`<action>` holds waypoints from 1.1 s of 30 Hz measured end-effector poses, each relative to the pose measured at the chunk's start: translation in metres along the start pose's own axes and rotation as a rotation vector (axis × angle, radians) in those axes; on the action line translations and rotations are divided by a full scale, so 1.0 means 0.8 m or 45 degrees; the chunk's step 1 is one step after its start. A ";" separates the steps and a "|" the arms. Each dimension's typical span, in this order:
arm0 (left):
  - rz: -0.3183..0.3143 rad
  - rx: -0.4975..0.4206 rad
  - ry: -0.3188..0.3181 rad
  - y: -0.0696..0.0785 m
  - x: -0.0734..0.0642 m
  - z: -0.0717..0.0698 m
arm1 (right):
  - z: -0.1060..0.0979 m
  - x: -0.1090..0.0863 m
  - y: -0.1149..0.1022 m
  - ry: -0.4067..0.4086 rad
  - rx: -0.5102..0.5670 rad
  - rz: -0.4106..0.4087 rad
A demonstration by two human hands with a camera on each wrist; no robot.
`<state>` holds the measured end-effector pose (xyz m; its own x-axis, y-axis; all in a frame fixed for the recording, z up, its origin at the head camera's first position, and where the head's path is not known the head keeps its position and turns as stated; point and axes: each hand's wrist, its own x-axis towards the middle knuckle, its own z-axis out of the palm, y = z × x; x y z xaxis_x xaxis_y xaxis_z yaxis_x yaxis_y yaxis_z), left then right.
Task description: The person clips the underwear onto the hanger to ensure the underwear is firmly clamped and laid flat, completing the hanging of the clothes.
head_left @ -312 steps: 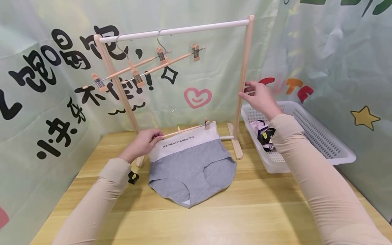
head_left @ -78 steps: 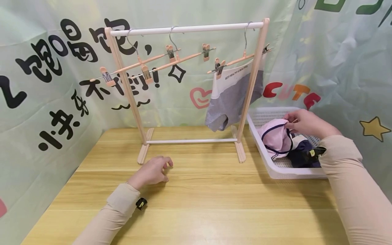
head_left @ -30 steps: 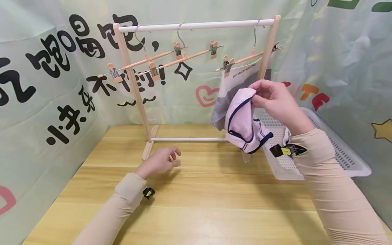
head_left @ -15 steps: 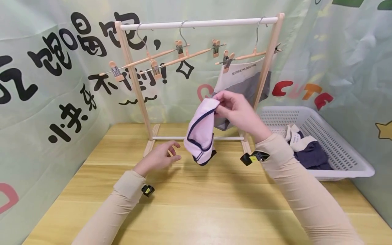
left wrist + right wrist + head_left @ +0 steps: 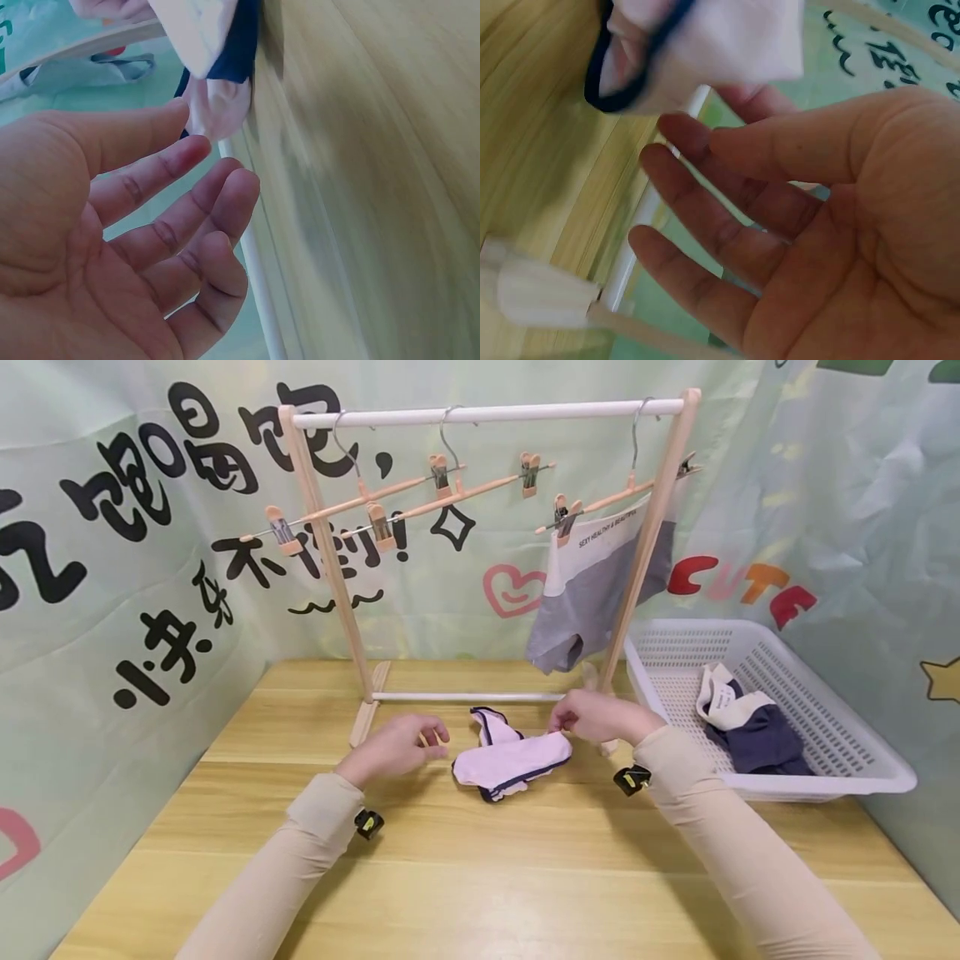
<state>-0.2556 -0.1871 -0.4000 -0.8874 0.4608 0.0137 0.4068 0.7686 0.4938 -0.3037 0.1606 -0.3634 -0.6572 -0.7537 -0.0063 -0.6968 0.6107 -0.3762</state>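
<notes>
A pair of pink underpants with navy trim [image 5: 513, 760] lies bunched on the table in the head view. At its right end is my right hand [image 5: 600, 717], fingertips at the cloth edge. The right wrist view shows that hand [image 5: 780, 195] with fingers loosely bent and the thumb off the pink cloth [image 5: 727, 37]. My left hand [image 5: 397, 745] is just left of the underpants, apart from them in the head view. Its fingers are relaxed and hold nothing in the left wrist view, where the pink cloth [image 5: 217, 105] appears beyond the fingertips.
Behind stands a wooden rack with a white rail [image 5: 487, 414]. Two bare clip hangers [image 5: 367, 497] hang on its left; grey-and-white underpants [image 5: 592, 581] hang clipped at the right. A white basket [image 5: 847, 727] at right holds navy-and-cream underpants [image 5: 753, 727].
The grey underpants went from the table to the rail. My right hand took the pink underpants from the basket, carried them left and set them on the table. My left hand has hardly moved lately.
</notes>
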 end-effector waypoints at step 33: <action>0.139 0.065 -0.195 0.034 0.041 0.043 | 0.032 -0.009 0.004 -0.106 0.142 0.140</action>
<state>-0.2661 -0.1357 -0.4160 -0.7956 0.6018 -0.0696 0.5128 0.7301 0.4516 -0.2938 0.1614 -0.3886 -0.6988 -0.7038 -0.1278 -0.5825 0.6636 -0.4694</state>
